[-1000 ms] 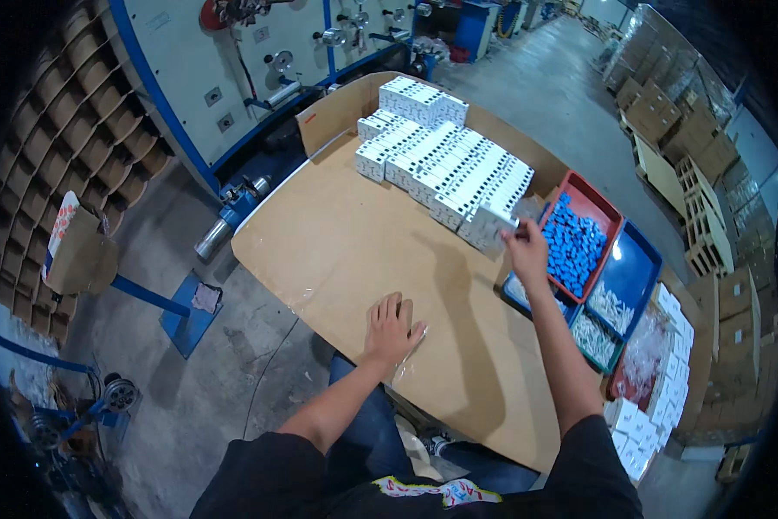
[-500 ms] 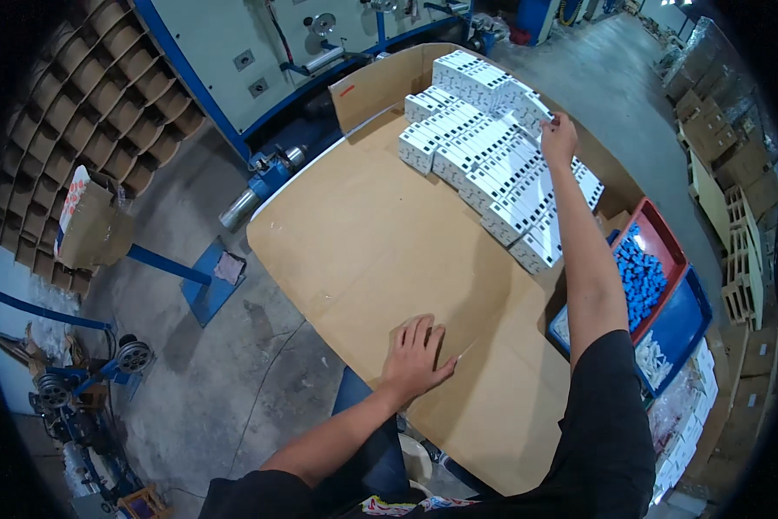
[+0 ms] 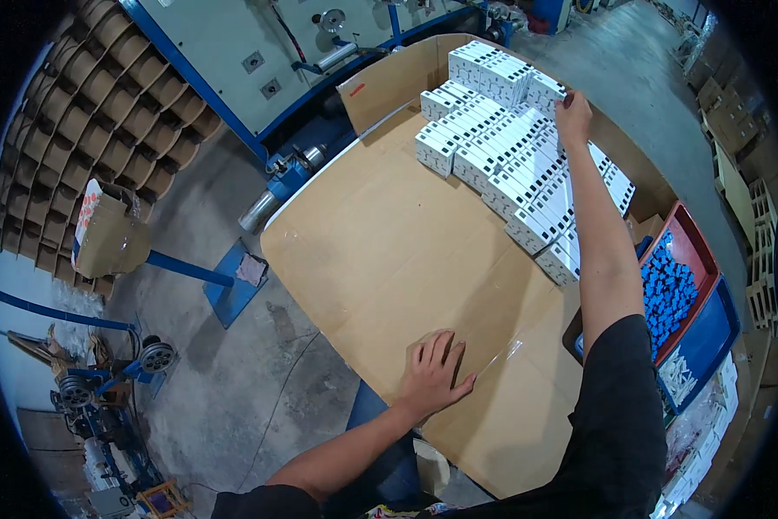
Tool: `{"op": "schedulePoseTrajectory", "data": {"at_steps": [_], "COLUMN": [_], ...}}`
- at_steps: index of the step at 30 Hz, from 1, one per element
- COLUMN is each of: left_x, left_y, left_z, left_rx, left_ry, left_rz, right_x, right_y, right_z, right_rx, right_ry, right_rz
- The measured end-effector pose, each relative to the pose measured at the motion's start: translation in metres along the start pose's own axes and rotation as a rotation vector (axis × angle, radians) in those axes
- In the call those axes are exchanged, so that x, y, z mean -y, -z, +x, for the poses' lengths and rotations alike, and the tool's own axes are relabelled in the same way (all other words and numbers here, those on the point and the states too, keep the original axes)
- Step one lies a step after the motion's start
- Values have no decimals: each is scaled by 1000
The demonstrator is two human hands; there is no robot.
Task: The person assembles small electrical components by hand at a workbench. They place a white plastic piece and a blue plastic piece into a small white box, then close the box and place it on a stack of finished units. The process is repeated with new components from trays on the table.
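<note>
You're standing over a large cardboard-covered surface point(image 3: 380, 251), seen from above w/ a fisheye bend. Your left hand point(image 3: 435, 370) is lying flat, fingers spread, pressing on the cardboard near its front edge, holding nothing. Your right arm is stretching far across, and your right hand point(image 3: 573, 115) is touching the top of a small white box point(image 3: 546, 89) at the far end of the stack; can't tell if the fingers are gripping it or just resting on it. That box is sitting on the back right of the surface, among rows of white boxes point(image 3: 510, 164) packed tight and running diagonally toward the right edge. The two hands are well apart. To the right of the surface, a red bin point(image 3: 696, 251) is holding blue parts point(image 3: 668, 290), w/ a blue bin point(image 3: 718, 333) just beside it. At left, cardboard tubes point(image 3: 86, 112) are stacked along the wall.
</note>
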State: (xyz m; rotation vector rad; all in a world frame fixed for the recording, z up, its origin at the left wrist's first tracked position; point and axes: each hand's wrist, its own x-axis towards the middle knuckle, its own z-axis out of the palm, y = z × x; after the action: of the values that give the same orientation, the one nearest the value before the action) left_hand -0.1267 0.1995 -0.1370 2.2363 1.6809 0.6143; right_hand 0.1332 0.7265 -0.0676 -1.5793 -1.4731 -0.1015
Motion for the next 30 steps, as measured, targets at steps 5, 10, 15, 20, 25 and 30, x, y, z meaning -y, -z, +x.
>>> {"op": "schedulePoseTrajectory", "data": {"at_steps": [5, 10, 15, 20, 25, 30], "left_x": [-1, -2, -2, -7, -9, -8], "left_y": [0, 4, 4, 3, 5, -1], "left_z": [-1, 0, -3, 0, -6, -9], "left_rx": [17, 19, 14, 34, -46, -43], "left_ry": [7, 1, 2, -15, -15, -16], "left_rz": [35, 47, 55, 71, 71, 86], "right_x": [8, 9, 13, 20, 102, 141], "right_y": [-6, -11, -1, 38, 157, 311], "right_z": [3, 5, -12, -80, -238, -452], "right_rx": [52, 72, 8, -90, 150, 613], "right_ry": [-40, -106, -89, -140, -159, -441], "right_rz": [52, 58, 125, 187, 495, 554]}}
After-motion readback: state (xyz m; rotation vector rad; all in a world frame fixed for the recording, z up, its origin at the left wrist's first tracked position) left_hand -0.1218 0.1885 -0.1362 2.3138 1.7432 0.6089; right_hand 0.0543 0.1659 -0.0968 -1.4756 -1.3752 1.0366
